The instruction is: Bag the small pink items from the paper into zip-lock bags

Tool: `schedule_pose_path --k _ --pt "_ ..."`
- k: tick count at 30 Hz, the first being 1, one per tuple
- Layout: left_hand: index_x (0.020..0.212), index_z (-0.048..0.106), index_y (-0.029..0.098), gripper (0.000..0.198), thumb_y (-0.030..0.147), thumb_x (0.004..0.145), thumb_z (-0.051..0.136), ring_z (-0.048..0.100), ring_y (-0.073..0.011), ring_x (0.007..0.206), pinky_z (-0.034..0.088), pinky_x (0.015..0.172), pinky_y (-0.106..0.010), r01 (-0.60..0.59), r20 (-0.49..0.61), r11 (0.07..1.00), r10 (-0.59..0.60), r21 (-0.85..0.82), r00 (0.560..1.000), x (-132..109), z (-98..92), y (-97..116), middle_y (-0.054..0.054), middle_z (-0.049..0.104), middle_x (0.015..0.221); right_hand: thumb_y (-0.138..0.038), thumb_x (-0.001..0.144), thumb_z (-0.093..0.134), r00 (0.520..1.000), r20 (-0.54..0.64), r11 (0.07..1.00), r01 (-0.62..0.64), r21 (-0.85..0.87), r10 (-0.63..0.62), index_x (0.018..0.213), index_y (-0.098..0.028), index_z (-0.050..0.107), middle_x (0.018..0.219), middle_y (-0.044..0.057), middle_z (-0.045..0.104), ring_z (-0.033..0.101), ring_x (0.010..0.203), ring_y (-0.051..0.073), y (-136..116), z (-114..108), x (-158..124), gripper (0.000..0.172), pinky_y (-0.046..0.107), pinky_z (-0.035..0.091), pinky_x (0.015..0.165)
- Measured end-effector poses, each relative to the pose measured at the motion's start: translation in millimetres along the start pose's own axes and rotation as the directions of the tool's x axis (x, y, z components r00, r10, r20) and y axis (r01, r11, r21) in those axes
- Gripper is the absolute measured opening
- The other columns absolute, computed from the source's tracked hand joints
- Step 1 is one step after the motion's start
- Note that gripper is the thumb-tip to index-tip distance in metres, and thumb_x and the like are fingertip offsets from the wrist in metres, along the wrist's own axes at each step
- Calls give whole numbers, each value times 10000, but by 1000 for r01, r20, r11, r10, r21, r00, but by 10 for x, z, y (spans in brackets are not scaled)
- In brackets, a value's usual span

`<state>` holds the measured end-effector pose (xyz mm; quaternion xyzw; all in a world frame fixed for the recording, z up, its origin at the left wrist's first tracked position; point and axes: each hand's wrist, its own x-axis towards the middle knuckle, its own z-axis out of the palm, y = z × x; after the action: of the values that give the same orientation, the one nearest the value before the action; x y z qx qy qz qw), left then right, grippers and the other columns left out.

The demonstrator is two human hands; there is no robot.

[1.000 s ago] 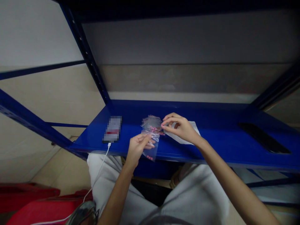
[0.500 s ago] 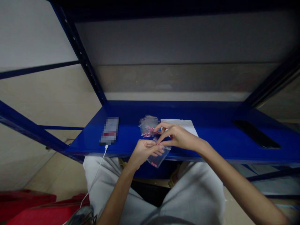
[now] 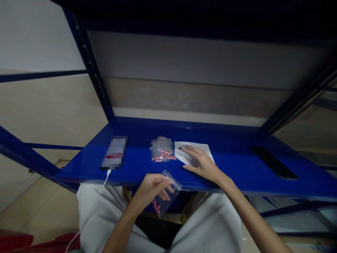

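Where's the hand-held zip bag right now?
Head view: the clear zip bag hangs from the left hand at the shelf's front edge, below the stacked bags.

Our left hand (image 3: 151, 187) pinches a small zip bag (image 3: 165, 198) by its top edge, just past the front of the blue shelf (image 3: 231, 160) — pink pieces sit in its lower corner. Our right hand (image 3: 200, 163) lies flat on a white sheet (image 3: 191, 151), beside a stack of bags (image 3: 162, 149) with more pink inside — farther left, a phone (image 3: 114, 153) trails its white cable (image 3: 91, 207).
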<state>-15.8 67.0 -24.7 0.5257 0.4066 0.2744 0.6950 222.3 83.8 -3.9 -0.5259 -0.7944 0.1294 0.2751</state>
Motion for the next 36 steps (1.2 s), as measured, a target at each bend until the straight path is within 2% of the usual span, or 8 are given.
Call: schedule_pose_path --k 2,5,11,14,20,26,31,36 --pt "725 654 126 286 409 686 631 620 -113 479 453 450 -178 8 -20 1000 -8 2 1000 3 -20 2 -66 702 701 -384 790 579 997 75 996 23 -84 -17 1244 -273 494 1339 101 444 362 1251 288 108 80 -74 475 514 309 986" --pt "726 657 131 284 410 680 634 623 -118 483 456 455 -185 30 11 1000 -30 -2 999 12 -7 -22 -56 698 674 -276 880 447 994 97 995 58 -84 -50 1187 -288 552 1311 76 482 373 1252 253 157 213 -185 324 503 298 1000" --pt "721 648 123 297 417 691 624 624 -115 489 455 458 -182 33 41 999 -33 -1 999 46 79 -100 -57 697 689 -215 843 493 997 -73 998 39 51 -35 1088 -265 625 1111 58 639 530 1110 223 114 326 -218 282 429 398 946" --pt "716 644 122 302 423 699 617 629 -118 504 464 468 -187 12 44 1000 -12 -6 999 57 109 -114 -60 698 703 -254 821 538 995 -95 996 10 88 -2 1084 -236 625 1058 65 658 565 1049 223 94 288 -144 277 407 414 929" --pt "690 634 119 254 368 661 672 642 -129 564 484 515 -193 -54 -119 996 46 -67 992 26 113 -64 -62 695 687 -318 819 540 972 -212 992 -90 87 106 997 -193 661 1066 114 616 596 932 224 241 213 20 249 357 490 781" --pt "706 606 122 298 418 693 638 646 -140 553 489 512 -201 -103 -272 987 66 -121 960 -4 78 5 -61 689 654 -336 799 555 956 -268 993 -108 55 119 855 -187 695 829 83 681 620 755 211 374 264 77 212 356 497 693" --pt "868 612 112 349 433 732 602 675 -173 677 527 600 -234 -131 -299 976 75 -172 951 27 64 67 -90 700 808 -393 723 633 910 -332 956 -174 238 249 901 -153 677 784 88 700 638 682 199 113 168 142 302 288 489 546" --pt "886 641 103 331 389 721 634 676 -189 752 535 689 -254 -130 -269 964 65 -232 961 83 95 140 -96 702 830 -366 648 713 949 -207 857 -105 505 239 975 -144 644 784 73 705 662 698 184 -331 7 276 401 268 508 577"
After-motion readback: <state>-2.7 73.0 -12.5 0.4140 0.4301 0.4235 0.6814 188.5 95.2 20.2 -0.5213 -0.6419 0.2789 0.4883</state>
